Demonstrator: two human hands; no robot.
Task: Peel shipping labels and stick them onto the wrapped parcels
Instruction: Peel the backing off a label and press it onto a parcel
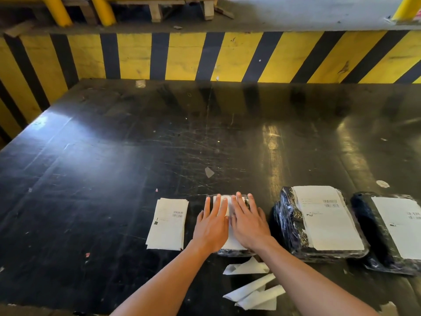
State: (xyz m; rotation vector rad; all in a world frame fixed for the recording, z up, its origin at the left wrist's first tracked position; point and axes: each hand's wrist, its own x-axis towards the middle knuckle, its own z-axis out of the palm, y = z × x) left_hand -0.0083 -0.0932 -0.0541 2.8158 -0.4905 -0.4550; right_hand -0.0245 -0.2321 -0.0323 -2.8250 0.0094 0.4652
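Note:
A small plastic-wrapped dark parcel (235,253) lies near the table's front edge with a white label (232,242) on top. My left hand (211,224) and my right hand (248,222) rest flat on that label, fingers spread, side by side. A stack of white shipping labels (167,223) with barcodes lies just left of my left hand. To the right are two wrapped parcels that carry labels: one (319,221) beside my right hand, another (391,233) at the frame's right edge.
Peeled white backing strips (252,286) lie on the black table (136,156) in front of the parcel. Small paper scraps (209,172) dot the surface. A yellow-and-black striped wall (205,55) closes off the back and left side.

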